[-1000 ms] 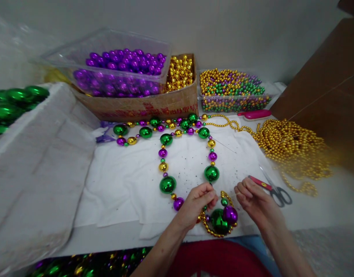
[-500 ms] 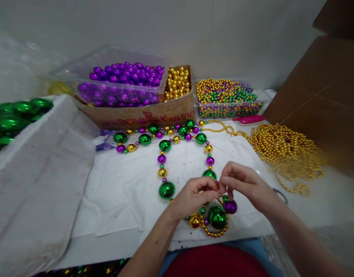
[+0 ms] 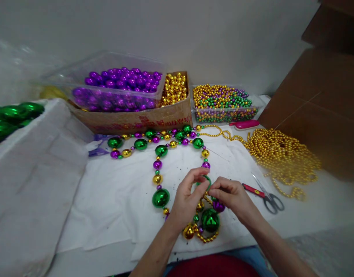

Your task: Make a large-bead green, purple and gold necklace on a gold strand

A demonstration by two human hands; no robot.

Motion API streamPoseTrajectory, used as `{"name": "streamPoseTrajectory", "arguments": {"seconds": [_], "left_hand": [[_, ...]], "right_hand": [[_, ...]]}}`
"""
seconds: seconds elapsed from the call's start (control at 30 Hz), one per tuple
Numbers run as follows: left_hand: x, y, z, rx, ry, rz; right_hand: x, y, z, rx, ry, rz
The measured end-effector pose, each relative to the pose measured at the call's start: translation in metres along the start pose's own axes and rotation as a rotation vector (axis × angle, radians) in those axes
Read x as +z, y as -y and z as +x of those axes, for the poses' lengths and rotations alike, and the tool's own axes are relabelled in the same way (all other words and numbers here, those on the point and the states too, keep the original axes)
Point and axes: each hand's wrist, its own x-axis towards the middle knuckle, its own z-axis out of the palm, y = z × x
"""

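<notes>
A necklace of large and small shiny beads [image 3: 161, 198] in green, gold and purple lies looped on the white cloth [image 3: 125, 196]. Over its near right side, my left hand [image 3: 187, 196] has its fingers curled, with a gap between forefinger and thumb where a green bead shows behind. What its fingertips hold is hidden. My right hand [image 3: 230, 196] pinches the necklace's end by a small gold bead, close to the left thumb. Below the hands hang or lie a big green bead [image 3: 210, 220], a purple bead [image 3: 218, 206] and a short loop of gold beads [image 3: 206, 239].
Scissors [image 3: 271, 202] and a red-handled tool [image 3: 253, 190] lie right of my hands. Gold bead strands [image 3: 281, 154] are heaped before a cardboard box [image 3: 312, 115]. Behind stand a tub of purple beads [image 3: 119, 92] and one of mixed small beads [image 3: 223, 113]. A pale bin [image 3: 35, 173] is left.
The left forefinger has lifted away from its thumb, and the right hand has drawn slightly lower left. The view has shifted a little; the scissors and red-handled tool now show.
</notes>
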Motion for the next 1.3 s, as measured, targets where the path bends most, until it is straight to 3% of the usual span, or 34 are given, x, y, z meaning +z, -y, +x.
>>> {"name": "streamPoseTrajectory", "arguments": {"seconds": [0.07,0.17,0.27,0.47,0.63,0.77,0.9,1.0,1.13,1.3], "left_hand": [[0.001,0.006,-0.005,-0.086,0.03,-0.076],[0.004,0.012,-0.011,-0.18,0.189,-0.078],[0.007,0.014,-0.012,-0.24,0.218,-0.107],[0.006,0.01,-0.01,-0.373,0.238,-0.227],[0.003,0.005,-0.01,-0.365,0.325,-0.194],[0.002,0.006,-0.007,-0.296,0.29,-0.11],[0.001,0.013,-0.006,-0.473,0.233,-0.207],[0.004,0.015,-0.004,-0.522,0.209,-0.27],[0.005,0.011,0.001,-0.514,0.226,-0.269],[-0.001,0.005,0.004,-0.541,0.308,-0.304]], "right_hand": [[0.001,0.005,-0.003,-0.037,-0.045,-0.042],[0.002,0.012,-0.007,-0.129,-0.141,-0.097],[0.0,0.013,-0.008,-0.164,-0.199,-0.107],[-0.006,0.014,-0.009,-0.163,-0.147,0.089],[-0.007,0.024,-0.007,-0.246,-0.154,-0.062],[-0.045,0.003,-0.014,-0.144,-0.209,-0.336],[-0.113,-0.046,-0.041,0.029,-0.514,-1.111],[-0.145,-0.076,-0.06,0.185,-0.44,-1.469],[-0.147,-0.089,-0.068,0.266,-0.344,-1.587],[-0.153,-0.08,-0.078,0.339,-0.42,-1.54]]}}
